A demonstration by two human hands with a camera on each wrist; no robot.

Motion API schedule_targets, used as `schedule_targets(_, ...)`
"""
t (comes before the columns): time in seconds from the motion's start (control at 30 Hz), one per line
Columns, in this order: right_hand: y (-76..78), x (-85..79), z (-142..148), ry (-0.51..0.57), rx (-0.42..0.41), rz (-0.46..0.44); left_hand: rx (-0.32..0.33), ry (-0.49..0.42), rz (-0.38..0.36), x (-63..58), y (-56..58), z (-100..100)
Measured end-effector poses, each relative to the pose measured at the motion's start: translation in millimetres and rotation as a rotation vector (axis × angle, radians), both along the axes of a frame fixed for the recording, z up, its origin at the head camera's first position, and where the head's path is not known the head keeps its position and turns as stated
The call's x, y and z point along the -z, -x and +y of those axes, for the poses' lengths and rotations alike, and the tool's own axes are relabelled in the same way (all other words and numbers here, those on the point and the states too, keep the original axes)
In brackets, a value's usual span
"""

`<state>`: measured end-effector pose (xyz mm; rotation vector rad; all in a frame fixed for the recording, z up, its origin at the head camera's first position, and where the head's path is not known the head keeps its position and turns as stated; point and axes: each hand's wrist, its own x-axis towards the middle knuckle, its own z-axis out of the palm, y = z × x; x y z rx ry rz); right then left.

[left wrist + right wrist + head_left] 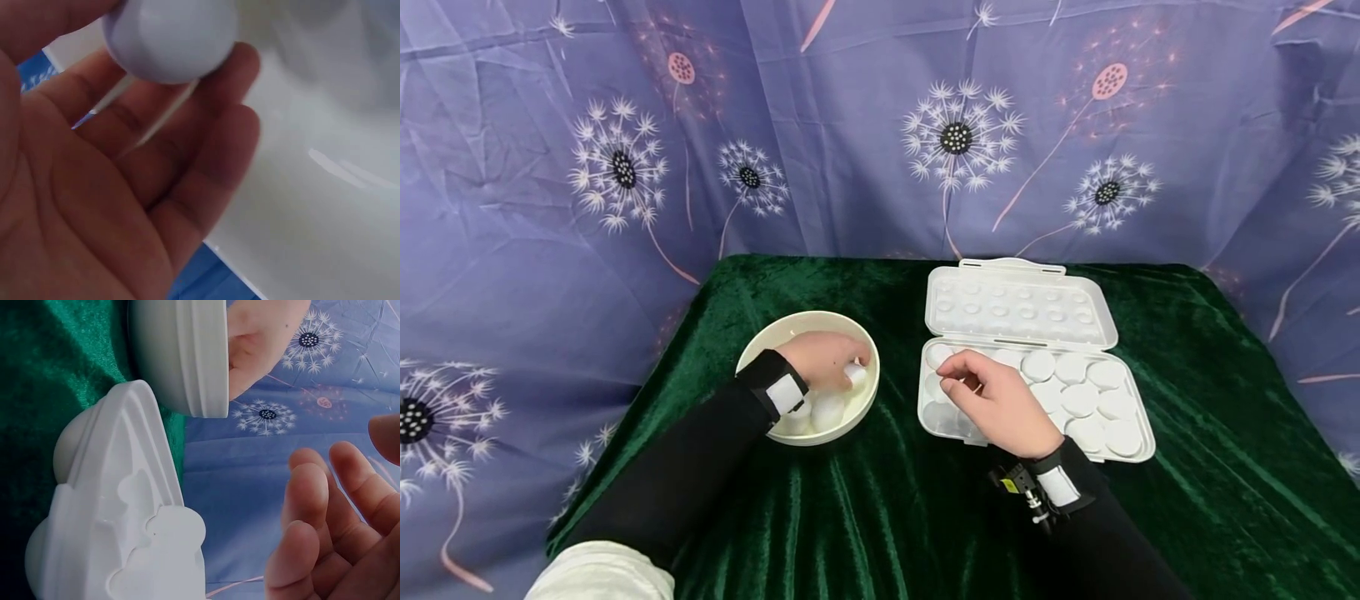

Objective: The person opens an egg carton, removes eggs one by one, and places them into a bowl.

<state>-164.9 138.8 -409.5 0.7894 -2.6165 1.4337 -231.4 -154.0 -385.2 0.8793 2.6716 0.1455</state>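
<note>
L hand point(823, 358)'s pinching a white egg point(855, 375) down in the cream bowl point(808, 324), more eggs point(827, 412) below. My R hand point(1000, 400)'s empty, loosely bent, over the part-filled carton point(950, 421) w/ lid point(1021, 310) flipped back.

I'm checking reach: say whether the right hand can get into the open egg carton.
Probably yes: the right hand is empty and hovers by the egg carton, whose lid is folded back, leaving it uncovered.
</note>
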Motion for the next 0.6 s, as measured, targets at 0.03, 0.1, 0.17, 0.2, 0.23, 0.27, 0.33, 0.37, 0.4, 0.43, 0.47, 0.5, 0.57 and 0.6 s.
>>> schedule_targets(0.03, 0.0, 0.2, 0, 0.0, 0.0, -0.002, 0.001, 0.007, -0.009, 1.2, -0.7, 0)
schedule_targets(0.1, -0.1, 0.8, 1, 0.001, 0.0, -0.004, 0.005, 0.01, -0.022, 3.5, -1.9, 1)
schedule_targets(0.17, -0.1, 1.0, 2, 0.003, 0.001, -0.006, 0.009, 0.012, -0.029, 4.9, -3.0, 1)
schedule_targets(0.2, -0.1, 1.1, 2, 0.004, 0.002, -0.006, 0.012, 0.013, -0.035, 5.0, -3.3, 1)
schedule_targets(0.23, -0.1, 1.1, 3, 0.003, 0.003, -0.005, 0.014, 0.017, -0.036, 5.6, -3.4, 1)
schedule_targets(0.27, -0.1, 1.2, 3, 0.003, 0.004, -0.004, 0.015, 0.021, -0.04, 5.2, -3.8, 1)
schedule_targets(0.33, -0.1, 1.6, 4, 0.002, 0.007, -0.004, 0.013, 0.032, -0.048, 3.6, -4.8, 2)
schedule_targets(0.37, -0.1, 1.9, 4, 0.001, 0.008, -0.005, 0.011, 0.035, -0.051, 2.6, -5.1, 2)
schedule_targets(0.4, -0.1, 2.2, 4, 0.0, 0.009, -0.007, 0.008, 0.04, -0.053, 1.6, -5.7, 3)
schedule_targets(0.43, 0.0, 2.7, 5, 0.0, 0.009, -0.009, 0.003, 0.043, -0.053, 0.5, -6.6, 3)
schedule_targets(0.47, 0.2, 3.2, 5, -0.001, 0.011, -0.01, -0.001, 0.041, -0.055, -1.2, -7.7, 3)
schedule_targets(0.5, 0.4, 3.5, 6, -0.004, 0.015, -0.012, -0.004, 0.034, -0.049, -2.6, -8.9, 3)
schedule_targets(0.57, 1.0, 3.3, 8, -0.012, 0.025, -0.012, -0.001, 0.012, -0.014, -5.8, -11.2, 2)
schedule_targets(0.6, 1.5, 2.8, 9, -0.017, 0.032, -0.011, -0.003, 0.001, 0.01, -7.7, -12.7, 1)
